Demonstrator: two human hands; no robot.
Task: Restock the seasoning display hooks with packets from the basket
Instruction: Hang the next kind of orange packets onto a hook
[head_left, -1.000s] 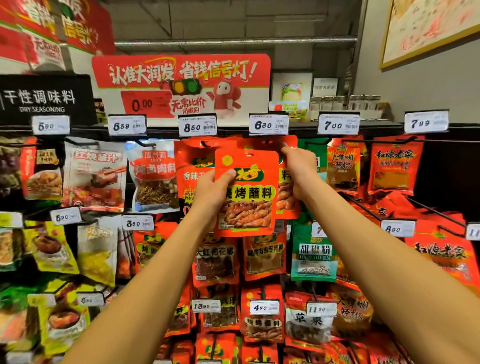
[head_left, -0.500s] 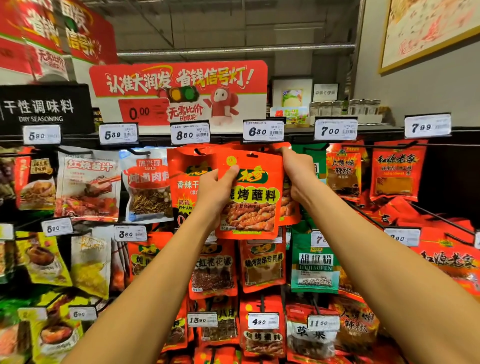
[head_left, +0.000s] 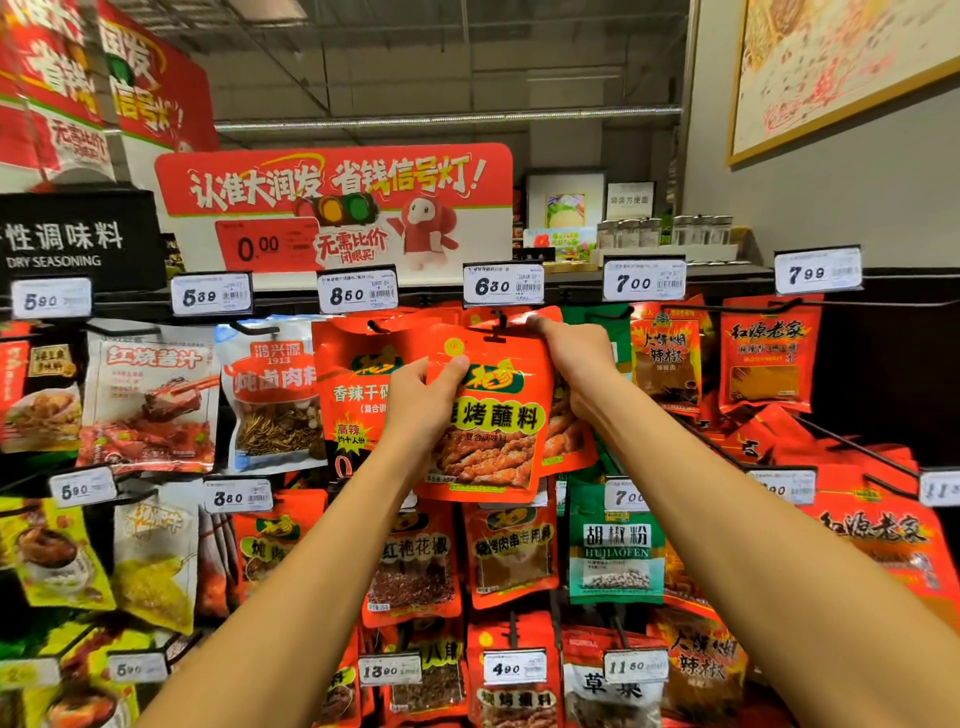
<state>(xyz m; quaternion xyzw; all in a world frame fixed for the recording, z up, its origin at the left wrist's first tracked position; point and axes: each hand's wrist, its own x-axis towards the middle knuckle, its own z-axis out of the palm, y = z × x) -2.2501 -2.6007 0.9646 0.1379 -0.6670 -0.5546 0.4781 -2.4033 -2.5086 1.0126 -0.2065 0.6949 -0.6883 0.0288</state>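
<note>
Both hands clamp the packet (head_left: 488, 415) mid-frame: left hand (head_left: 421, 400) steadies its edge, right hand (head_left: 576, 358) should thread the slot squarely onto the hook (head_left: 501, 319).

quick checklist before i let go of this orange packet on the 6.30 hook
1. Left hand holds the orange packet at its left edge: ok.
2. Right hand pinches the packet's top corner: ok.
3. Hang hole lined up below the hook: ok.
4. Hook fully through the hole: cannot tell, fingers and glare hide it.
5. Hook matches the 6.30 price tag: ok.
6. Packet hanging straight: not ok, tilted.
</note>
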